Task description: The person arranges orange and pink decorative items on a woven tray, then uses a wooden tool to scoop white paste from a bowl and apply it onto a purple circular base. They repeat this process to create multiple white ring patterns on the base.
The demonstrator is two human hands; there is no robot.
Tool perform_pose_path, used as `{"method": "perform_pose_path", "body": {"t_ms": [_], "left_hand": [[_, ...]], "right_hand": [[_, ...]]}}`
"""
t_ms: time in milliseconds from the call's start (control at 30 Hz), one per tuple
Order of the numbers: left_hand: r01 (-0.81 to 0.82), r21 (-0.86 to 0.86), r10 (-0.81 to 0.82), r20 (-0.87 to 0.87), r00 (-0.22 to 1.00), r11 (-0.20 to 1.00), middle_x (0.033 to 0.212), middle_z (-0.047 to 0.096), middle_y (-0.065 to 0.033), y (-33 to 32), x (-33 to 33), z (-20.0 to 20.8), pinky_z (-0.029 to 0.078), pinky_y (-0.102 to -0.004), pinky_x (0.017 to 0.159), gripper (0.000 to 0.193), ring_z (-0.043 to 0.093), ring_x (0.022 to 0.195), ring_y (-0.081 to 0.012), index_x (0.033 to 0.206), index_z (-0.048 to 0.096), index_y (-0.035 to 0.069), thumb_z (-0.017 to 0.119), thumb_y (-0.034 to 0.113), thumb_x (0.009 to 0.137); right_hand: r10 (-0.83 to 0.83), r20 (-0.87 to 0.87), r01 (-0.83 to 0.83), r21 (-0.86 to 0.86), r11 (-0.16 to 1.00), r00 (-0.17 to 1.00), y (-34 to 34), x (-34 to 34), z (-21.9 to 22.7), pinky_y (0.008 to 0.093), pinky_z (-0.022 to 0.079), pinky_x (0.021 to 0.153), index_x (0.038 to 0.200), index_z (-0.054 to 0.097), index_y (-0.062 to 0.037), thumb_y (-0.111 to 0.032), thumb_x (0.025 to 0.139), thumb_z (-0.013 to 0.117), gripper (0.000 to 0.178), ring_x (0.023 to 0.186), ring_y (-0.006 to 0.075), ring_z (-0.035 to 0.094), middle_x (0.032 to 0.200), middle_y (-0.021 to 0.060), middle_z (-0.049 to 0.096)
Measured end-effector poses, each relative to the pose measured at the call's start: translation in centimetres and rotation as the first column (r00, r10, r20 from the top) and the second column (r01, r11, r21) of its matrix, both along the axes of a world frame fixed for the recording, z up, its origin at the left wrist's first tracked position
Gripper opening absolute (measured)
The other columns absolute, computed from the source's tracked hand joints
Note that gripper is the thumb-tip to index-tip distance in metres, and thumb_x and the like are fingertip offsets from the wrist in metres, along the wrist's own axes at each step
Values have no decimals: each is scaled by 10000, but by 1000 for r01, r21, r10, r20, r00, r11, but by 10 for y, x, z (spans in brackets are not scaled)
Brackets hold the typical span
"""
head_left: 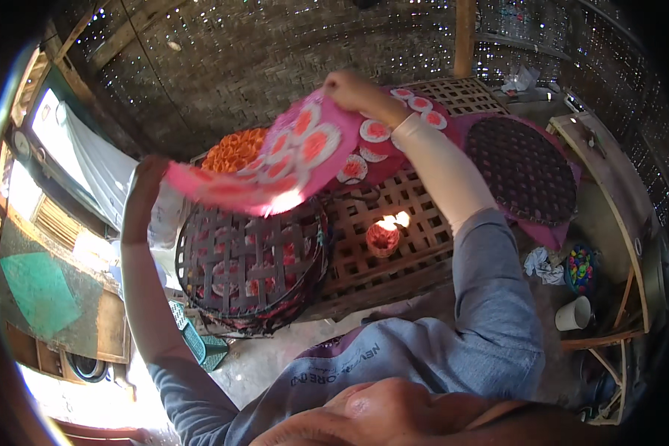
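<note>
Between my two raised hands hangs a pink sheet bearing several round white-and-red discs, stretched and tilted over the table. My left hand is closed on its left end, though the fingers are dim. My right hand pinches its upper right corner. Below the sheet sits a round, dark, open-weave tray, with red and white discs showing through its gaps. Partly behind the sheet lies a heap of orange pieces. Another pink sheet with similar discs lies under my right forearm.
The slatted woven tabletop carries a small red basket. A dark round woven tray rests on pink cloth at right. Beyond it stand a wooden bench, a white bucket and a basket of colourful pieces. A green crate is below left.
</note>
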State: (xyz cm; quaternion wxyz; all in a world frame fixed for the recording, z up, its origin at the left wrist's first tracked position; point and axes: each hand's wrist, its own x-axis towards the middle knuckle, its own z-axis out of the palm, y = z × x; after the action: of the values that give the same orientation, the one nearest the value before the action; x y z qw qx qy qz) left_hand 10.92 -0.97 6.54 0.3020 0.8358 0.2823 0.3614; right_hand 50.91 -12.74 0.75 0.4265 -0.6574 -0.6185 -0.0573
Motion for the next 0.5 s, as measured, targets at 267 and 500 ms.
{"method": "perform_pose_path", "body": {"t_ms": [267,500], "left_hand": [[-12,19,14,-140,990,1000,734,633,-157,41,244,-28,464,-368,677,301,614,720,-274,798,651,31,555,310,734],[-145,189,226,-529,818,971,1162,513,-125,33,280,-75,318,-529,887,510,440,1102,-340,1131,519,112,582,427,734]], "right_hand": [[-430,102,430,23,903,897,-58,190,14,433,469,695,874,632,-35,-250,794,542,246,820,367,599,864,218,613],[-704,230,737,-106,668,671,-67,265,-69,459,472,755,949,612,-85,-275,833,496,251,942,344,589,987,179,617]]}}
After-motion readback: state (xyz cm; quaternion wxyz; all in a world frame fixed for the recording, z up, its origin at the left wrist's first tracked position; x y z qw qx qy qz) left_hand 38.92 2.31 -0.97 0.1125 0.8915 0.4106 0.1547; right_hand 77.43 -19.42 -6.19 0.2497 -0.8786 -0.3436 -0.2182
